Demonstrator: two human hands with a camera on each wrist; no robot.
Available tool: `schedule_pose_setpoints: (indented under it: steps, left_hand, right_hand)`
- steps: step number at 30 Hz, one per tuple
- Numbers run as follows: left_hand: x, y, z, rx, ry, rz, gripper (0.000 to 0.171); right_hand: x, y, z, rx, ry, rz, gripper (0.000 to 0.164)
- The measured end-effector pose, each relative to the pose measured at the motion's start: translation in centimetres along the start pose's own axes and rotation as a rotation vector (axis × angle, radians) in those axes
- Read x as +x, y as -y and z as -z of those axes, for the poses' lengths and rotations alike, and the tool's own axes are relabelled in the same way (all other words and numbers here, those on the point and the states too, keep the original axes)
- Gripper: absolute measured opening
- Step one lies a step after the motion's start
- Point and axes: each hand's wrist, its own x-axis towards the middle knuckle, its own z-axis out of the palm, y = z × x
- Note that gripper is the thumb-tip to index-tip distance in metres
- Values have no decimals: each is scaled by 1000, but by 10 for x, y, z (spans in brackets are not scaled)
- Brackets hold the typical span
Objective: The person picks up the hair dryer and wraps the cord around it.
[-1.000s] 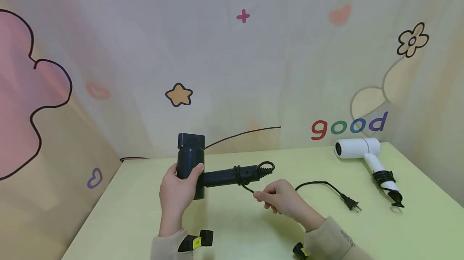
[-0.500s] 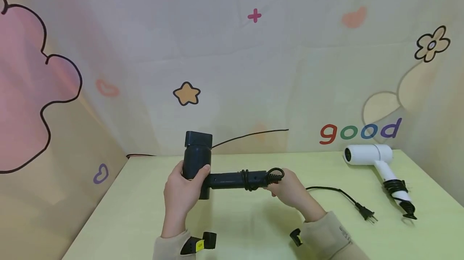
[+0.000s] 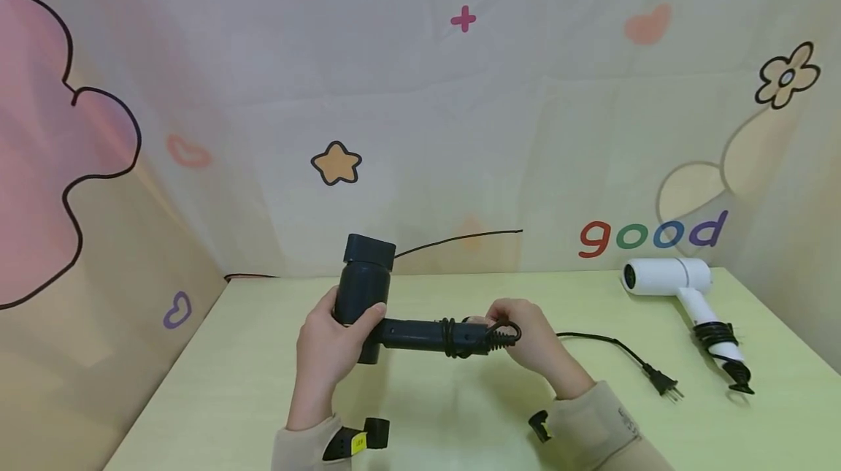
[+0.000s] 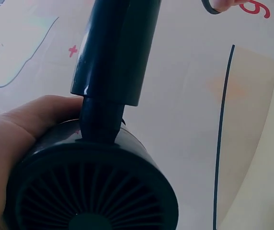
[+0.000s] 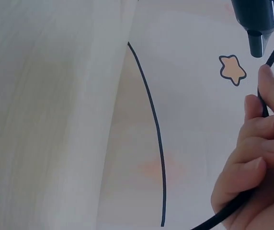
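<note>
In the head view my left hand (image 3: 325,354) grips the barrel of a dark hair dryer (image 3: 363,287) above the table, thumb across the front. The dryer's handle points right, with a black cord (image 3: 450,338) wound round it. My right hand (image 3: 534,339) is just beyond the handle's end, partly hidden by it. In the right wrist view this right hand (image 5: 252,163) pinches the cord (image 5: 223,212) between thumb and fingers. The cord's tail runs right to a two-pin plug (image 3: 663,382). A ribbed intake grille (image 4: 96,196) faces the left wrist camera.
At the table's right stands a white hair dryer (image 3: 657,277), its own black cord (image 3: 716,334) wrapped round its handle. Behind the pale green table (image 3: 263,354) hangs a printed curtain (image 3: 420,128).
My right hand has carried the cord from below the handle round its end to the far side, rising a little. The dark dryer has tilted slightly, its handle end lower. The view has shifted.
</note>
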Motion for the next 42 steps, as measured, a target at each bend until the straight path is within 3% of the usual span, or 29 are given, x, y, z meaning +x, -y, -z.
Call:
schedule_pose_setpoints:
  steps: [8, 21, 32, 42]
  left_hand:
    - [-3, 0, 0, -12, 38, 12, 58]
    - [-4, 1, 1, 46, 82, -6, 66]
    - [-4, -3, -5, 168, -11, -46, 70]
    - [-4, -7, -15, 152, -159, -107, 78]
  right_hand:
    - [-3, 0, 9, 47, 32, -91, 31]
    - [-6, 8, 20, 125, 60, -45, 24]
    - [-12, 22, 24, 180, 41, -63, 23]
    - [-28, 47, 32, 181, 37, -26, 16]
